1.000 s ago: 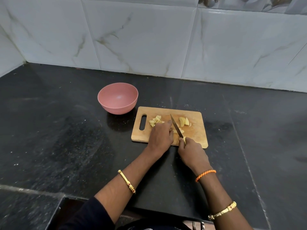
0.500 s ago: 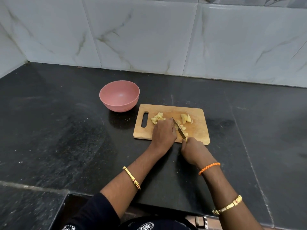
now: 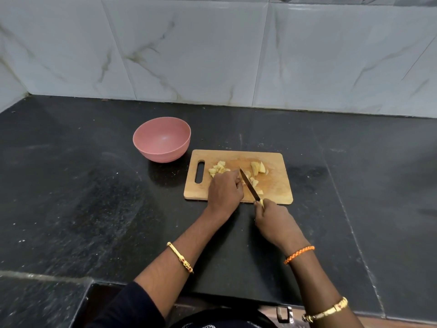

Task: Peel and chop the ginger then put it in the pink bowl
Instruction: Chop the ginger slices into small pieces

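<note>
A black counter carries a wooden cutting board, with the pink bowl just beyond its far-left corner. On the board, the left hand lies knuckles-up, fingers curled over ginger beside the blade. The right hand grips the knife by its handle. Chopped ginger pieces lie far left; slices sit far right.

Your one view sits on your head, looking forward and down. It faces the counter and tiled wall closely.
</note>
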